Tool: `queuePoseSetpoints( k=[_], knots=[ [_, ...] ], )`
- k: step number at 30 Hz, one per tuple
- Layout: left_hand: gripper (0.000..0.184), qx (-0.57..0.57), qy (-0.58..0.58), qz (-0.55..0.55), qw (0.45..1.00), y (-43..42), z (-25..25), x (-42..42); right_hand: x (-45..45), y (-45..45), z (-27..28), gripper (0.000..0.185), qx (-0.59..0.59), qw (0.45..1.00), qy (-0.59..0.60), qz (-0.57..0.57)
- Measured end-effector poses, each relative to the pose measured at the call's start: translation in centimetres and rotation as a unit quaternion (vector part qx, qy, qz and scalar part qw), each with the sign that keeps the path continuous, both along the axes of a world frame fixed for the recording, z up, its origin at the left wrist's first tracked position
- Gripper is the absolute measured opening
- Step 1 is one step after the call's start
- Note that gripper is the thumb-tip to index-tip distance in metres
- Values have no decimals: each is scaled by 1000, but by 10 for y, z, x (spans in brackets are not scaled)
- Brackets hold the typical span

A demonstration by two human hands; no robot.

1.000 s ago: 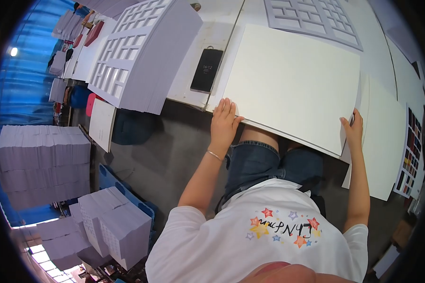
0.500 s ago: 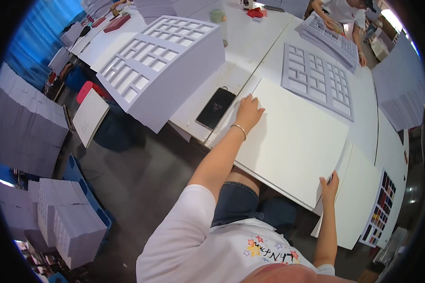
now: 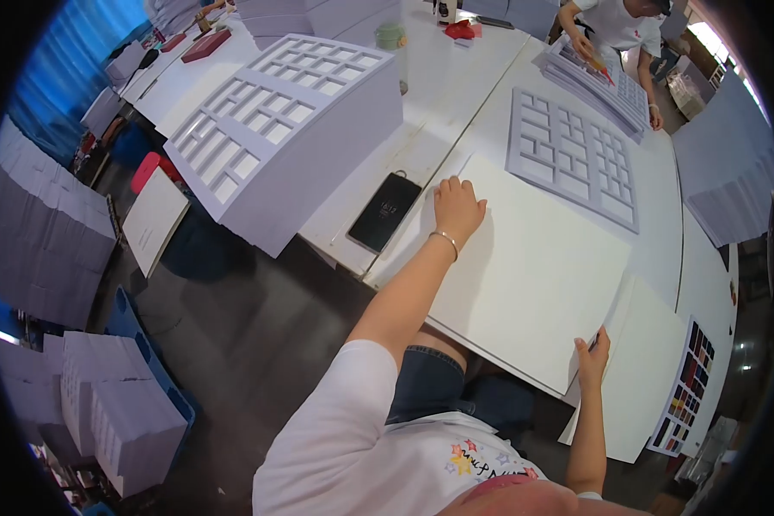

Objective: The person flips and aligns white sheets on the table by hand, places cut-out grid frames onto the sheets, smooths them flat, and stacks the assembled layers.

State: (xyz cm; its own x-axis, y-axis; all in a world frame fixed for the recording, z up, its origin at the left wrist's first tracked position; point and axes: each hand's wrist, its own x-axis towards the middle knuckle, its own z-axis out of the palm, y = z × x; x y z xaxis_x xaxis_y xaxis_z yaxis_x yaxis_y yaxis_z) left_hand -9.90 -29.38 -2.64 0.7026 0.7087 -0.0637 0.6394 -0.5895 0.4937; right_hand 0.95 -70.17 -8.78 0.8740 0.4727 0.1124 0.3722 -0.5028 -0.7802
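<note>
After moving curled left hand (image 3: 460, 209) up white board (image 3: 533, 275), likely steadies it with right hand (image 3: 592, 361); cannot tell if pinching.

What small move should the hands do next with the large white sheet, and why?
Probably a gentle inward nudge by the right hand on the large white sheet: that hand is at its right edge, the left hand rests near its far-left corner, and another white layer shows below its near edge.
</note>
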Motion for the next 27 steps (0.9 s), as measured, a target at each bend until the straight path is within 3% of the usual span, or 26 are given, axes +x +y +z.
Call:
queuePoseSetpoints(
  k=[1, 3, 7, 14, 17, 20, 23, 27],
  knots=[
    [58, 1, -5, -1, 1000, 6, -12, 11, 0, 0, 0, 61, -10, 1000, 1, -3],
    [62, 173, -120, -23, 977, 13, -29, 27, 0, 1, 1, 62, -18, 1000, 0, -7],
    [67, 103, -60, -51, 992, 16, -39, 38, -2, -1, 0, 63, -18, 1000, -22, -2],
    [67, 224, -85, -77, 968, 25, -67, 44, -3, 7, 7, 65, -84, 988, -125, 16],
    [67, 240, -73, -85, 964, 20, -60, 41, -12, 9, 20, 64, -106, 989, -94, -36],
    [66, 236, -61, -89, 966, 15, -54, 39, -12, 12, 25, 67, -146, 988, -59, -10],
    [66, 239, -39, -88, 966, 16, -53, 37, -9, 39, 47, 66, -226, 968, -101, -33],
    [59, 249, -38, -95, 963, 13, -51, 36, 34, 114, 50, 61, -228, 964, -133, -11]
  ],
)
